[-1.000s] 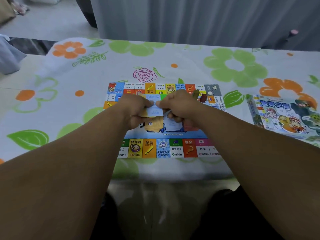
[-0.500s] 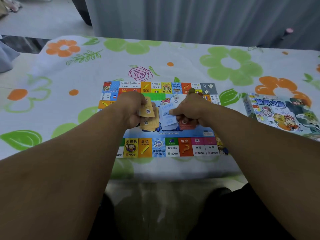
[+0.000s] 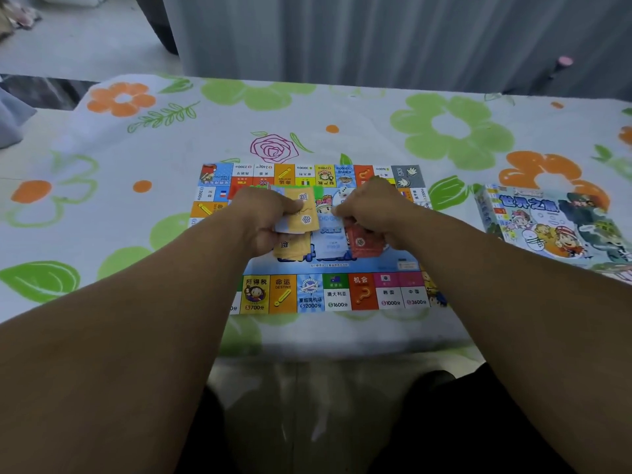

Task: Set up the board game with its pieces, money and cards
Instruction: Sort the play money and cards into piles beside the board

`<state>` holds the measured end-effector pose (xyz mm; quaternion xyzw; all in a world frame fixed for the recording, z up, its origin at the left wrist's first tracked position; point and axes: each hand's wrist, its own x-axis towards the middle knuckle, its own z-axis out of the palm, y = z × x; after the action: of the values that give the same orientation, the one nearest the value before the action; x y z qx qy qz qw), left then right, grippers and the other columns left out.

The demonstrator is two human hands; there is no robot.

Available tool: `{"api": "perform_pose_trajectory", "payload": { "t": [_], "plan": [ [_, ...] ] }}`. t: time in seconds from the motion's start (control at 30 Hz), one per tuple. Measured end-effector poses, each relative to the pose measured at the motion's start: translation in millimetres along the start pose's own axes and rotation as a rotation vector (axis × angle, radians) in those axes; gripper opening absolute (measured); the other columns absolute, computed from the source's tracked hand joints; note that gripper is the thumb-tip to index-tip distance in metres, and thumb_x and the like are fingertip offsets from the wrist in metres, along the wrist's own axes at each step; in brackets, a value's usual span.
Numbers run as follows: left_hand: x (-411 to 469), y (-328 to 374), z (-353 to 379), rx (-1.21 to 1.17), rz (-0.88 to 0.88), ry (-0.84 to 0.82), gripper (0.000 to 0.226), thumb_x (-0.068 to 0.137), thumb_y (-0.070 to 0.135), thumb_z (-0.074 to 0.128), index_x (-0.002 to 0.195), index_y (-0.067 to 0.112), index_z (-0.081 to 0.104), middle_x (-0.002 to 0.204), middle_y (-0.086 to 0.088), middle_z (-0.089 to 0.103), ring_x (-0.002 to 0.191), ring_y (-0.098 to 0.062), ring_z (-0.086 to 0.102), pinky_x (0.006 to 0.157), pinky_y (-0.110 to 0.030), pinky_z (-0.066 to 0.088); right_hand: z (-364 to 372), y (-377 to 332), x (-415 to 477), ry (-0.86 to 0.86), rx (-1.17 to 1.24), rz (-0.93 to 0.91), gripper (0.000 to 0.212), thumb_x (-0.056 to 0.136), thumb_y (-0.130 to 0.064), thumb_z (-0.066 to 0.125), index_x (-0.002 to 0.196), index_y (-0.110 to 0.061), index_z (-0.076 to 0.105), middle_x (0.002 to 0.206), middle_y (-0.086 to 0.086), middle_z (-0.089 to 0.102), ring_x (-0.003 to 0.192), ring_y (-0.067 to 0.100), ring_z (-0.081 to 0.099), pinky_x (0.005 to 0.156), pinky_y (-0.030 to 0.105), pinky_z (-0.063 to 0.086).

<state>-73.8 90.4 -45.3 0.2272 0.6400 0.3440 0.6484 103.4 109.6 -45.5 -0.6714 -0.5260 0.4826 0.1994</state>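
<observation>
**Sorting cards over the board**

My left hand point(image 3: 261, 217) grips a bunch of yellow cards point(image 3: 302, 213) tight so they stay together. My right hand point(image 3: 372, 212) is curled by the red cards point(image 3: 359, 244), but I cannot tell if it pinches any. Both hands sit over the game board point(image 3: 307, 295) in the middle of the frame. A yellow pile point(image 3: 290, 249) and pale blue cards point(image 3: 330, 242) lie there, one spot for each colour, I think. My hands hide the board's middle. The game box point(image 3: 554, 224) at the right edge is cut off.
</observation>
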Motion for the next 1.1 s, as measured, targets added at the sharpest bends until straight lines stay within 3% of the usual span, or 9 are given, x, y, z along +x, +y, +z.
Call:
{"api": "perform_pose_trajectory", "payload": {
  "t": [0.13,0.23,0.37,0.53,0.6,0.77,0.93,1.03,1.1],
  "plan": [
    [0,0,4,0.013,0.015,-0.025,0.015,0.091,0.003,0.067,0.106,0.005,0.065,0.101,-0.012,0.074,0.073,-0.021,0.074,0.051,-0.034,0.059,3,-3,-3,-0.112,0.125,-0.042,0.031,0.097,-0.032,0.064,0.101,0.0,0.066,0.081,0.008,0.067,0.045,0.01,0.049,0.038,0.019,0.031],
    [-1,0,6,0.01,0.024,-0.031,0.02,0.09,0.003,0.068,0.11,0.005,0.065,0.102,-0.012,0.075,0.076,-0.021,0.074,0.051,-0.032,0.058,6,-4,-4,-0.122,0.112,-0.074,0.024,0.094,-0.025,0.07,0.096,-0.002,0.067,0.083,0.011,0.068,0.048,0.012,0.053,0.039,0.021,0.034],
    [-3,0,4,-0.003,0.033,-0.017,0.012,0.092,0.005,0.067,0.103,0.004,0.066,0.093,-0.01,0.075,0.066,-0.019,0.074,0.047,-0.031,0.057,10,-6,-1,-0.116,0.153,-0.071,0.016,0.091,-0.018,0.074,0.085,-0.004,0.066,0.078,0.012,0.066,0.048,0.013,0.053,0.039,0.02,0.034],
    [-3,0,-11,-0.052,0.07,0.071,0.016,0.099,0.007,0.056,0.114,0.002,0.06,0.111,-0.016,0.071,0.094,-0.031,0.071,0.075,-0.043,0.061,14,-6,6,-0.074,0.141,0.017,0.018,0.091,-0.016,0.073,0.089,0.0,0.065,0.068,0.008,0.065,0.041,0.01,0.049,0.038,0.02,0.033],
    [-4,2,-17,-0.068,0.058,0.091,0.015,0.101,0.005,0.05,0.113,0.001,0.058,0.114,-0.017,0.068,0.096,-0.031,0.069,0.082,-0.045,0.059,19,-5,6,-0.112,0.099,0.055,0.017,0.091,-0.017,0.073,0.088,-0.002,0.067,0.067,0.006,0.065,0.041,0.009,0.046,0.038,0.021,0.032],
    [-11,5,-27,-0.128,0.068,0.112,0.019,0.099,0.005,0.041,0.112,0.003,0.055,0.087,-0.014,0.064,0.069,-0.025,0.063,0.052,-0.036,0.059,34,-7,6,-0.194,0.015,0.073,0.023,0.091,-0.019,0.074,0.08,0.001,0.068,0.075,0.018,0.064,0.047,0.016,0.039,0.041,0.02,0.028],
    [-14,7,-26,-0.165,0.056,0.096,0.023,0.099,0.004,0.034,0.115,0.003,0.051,0.093,-0.017,0.061,0.074,-0.026,0.06,0.078,-0.045,0.056,38,-9,2,-0.191,-0.013,0.057,0.019,0.089,-0.012,0.075,0.083,0.004,0.07,0.07,0.015,0.071,0.044,0.013,0.04,0.042,0.02,0.029],
    [-14,7,-24,-0.175,0.034,0.085,0.023,0.1,0.003,0.03,0.102,0.002,0.052,0.084,-0.017,0.061,0.069,-0.026,0.06,0.073,-0.044,0.055,36,-10,-1,-0.169,-0.037,0.049,0.021,0.089,-0.005,0.072,0.098,0.013,0.068,0.08,0.024,0.072,0.046,0.014,0.04,0.043,0.021,0.029],
    [-13,6,-23,-0.174,0.033,0.085,0.025,0.1,0.002,0.028,0.107,0.001,0.052,0.085,-0.018,0.061,0.07,-0.026,0.061,0.071,-0.044,0.056,34,-11,-4,-0.145,-0.058,0.037,0.021,0.089,-0.004,0.072,0.1,0.014,0.069,0.077,0.021,0.069,0.046,0.014,0.04,0.045,0.023,0.031]
  ]
}}
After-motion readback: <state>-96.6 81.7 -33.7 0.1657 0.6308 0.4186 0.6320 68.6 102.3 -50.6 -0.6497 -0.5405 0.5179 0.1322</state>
